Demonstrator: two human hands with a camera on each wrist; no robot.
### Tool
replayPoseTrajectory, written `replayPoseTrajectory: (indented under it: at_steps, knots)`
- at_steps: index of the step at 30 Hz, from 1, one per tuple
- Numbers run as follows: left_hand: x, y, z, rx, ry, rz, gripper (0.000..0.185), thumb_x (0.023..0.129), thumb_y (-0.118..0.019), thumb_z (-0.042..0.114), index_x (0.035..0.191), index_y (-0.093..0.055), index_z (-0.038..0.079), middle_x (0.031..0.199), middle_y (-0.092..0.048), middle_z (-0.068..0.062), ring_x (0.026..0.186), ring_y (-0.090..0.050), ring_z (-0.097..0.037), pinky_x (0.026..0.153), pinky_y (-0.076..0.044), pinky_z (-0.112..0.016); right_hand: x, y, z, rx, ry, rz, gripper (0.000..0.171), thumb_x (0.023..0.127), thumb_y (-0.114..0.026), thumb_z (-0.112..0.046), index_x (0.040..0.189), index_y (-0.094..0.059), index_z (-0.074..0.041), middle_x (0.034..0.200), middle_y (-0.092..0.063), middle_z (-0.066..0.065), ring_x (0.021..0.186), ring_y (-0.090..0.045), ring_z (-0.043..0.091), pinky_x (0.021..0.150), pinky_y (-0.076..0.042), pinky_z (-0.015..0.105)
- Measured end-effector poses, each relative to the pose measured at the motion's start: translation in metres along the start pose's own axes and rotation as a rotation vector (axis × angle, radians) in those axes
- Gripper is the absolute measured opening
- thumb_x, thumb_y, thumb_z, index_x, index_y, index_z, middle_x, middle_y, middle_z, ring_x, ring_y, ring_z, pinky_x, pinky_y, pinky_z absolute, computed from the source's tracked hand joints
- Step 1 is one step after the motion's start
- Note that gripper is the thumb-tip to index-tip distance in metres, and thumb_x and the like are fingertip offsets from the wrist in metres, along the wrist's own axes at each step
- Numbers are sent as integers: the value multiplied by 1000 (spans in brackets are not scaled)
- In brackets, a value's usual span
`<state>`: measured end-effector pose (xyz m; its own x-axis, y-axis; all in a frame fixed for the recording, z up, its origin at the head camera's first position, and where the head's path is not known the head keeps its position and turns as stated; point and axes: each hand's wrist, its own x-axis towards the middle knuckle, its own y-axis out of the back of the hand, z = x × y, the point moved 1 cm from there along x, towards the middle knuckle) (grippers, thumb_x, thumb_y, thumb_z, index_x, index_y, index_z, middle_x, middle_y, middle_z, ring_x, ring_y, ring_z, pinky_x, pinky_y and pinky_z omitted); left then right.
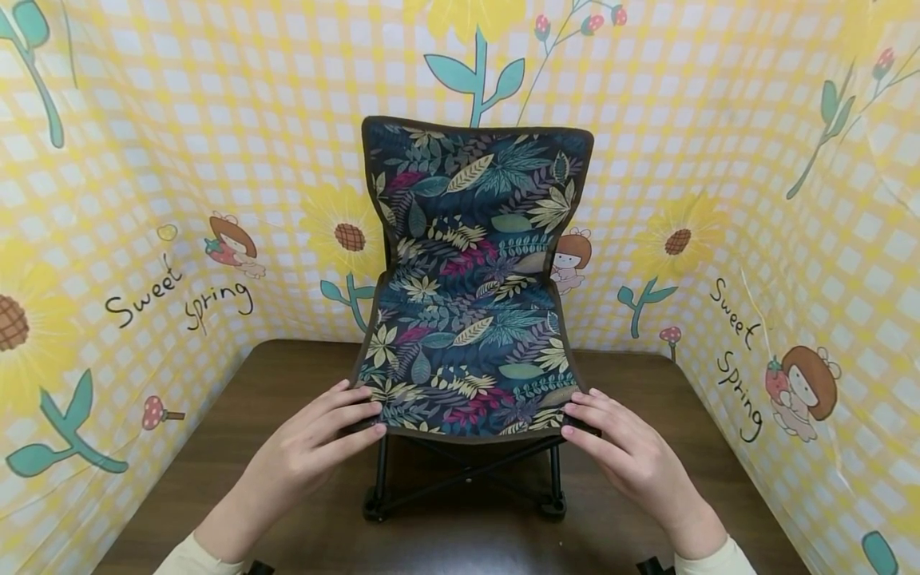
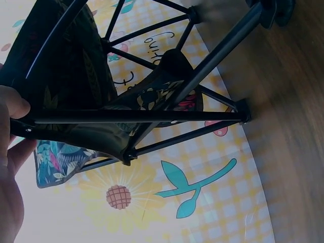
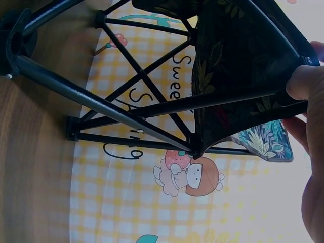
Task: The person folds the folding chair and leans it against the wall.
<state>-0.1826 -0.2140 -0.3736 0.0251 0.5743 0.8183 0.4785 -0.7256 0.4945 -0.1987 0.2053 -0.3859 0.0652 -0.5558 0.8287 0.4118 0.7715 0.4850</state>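
your left hand (image 1: 316,443) sits at the chair's (image 1: 470,279) front left corner, fingers laid nearly straight over the seat (image 1: 467,375) edge, thumb tucked under against the rail in the left wrist view. it reads as a loose pinch on fabric and rail, likely to steady that corner rather than lift it.

the chair itself stands upright on the table (image 1: 237,447), in the middle, backrest toward the backdrop (image 1: 144,239) and front edge toward you. its black frame (image 1: 467,471) is spread, crossed bars showing under the seat, and both front feet rest on the wood. from the left wrist view the frame's (image 2: 177,101) bars run from your thumb (image 2: 12,104) out to a far foot; the seat cloth sags between them.

your right hand (image 1: 632,459) mirrors the left at the chair's front right corner, fingers extended over the hem, thumb (image 3: 304,81) pressed on the rail beneath in the right wrist view. same light grip, cloth and rail between fingers and thumb. holding both corners evenly seems to keep the chair square to you and stop it sliding on the table.
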Motion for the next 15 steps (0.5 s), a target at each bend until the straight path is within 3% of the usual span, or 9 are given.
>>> replayPoseTrajectory:
  at_steps: [15]
  knots:
    - [3, 2, -1, 7, 4, -11, 31, 108, -47, 3, 117, -76, 5, 117, -73, -20, 105, -68, -42, 112, -46, -50, 6, 1, 1, -18, -14, -16, 24, 107, -54, -7, 116, -75, 0, 117, -72, 24, 104, -70, 42, 104, -53, 49]
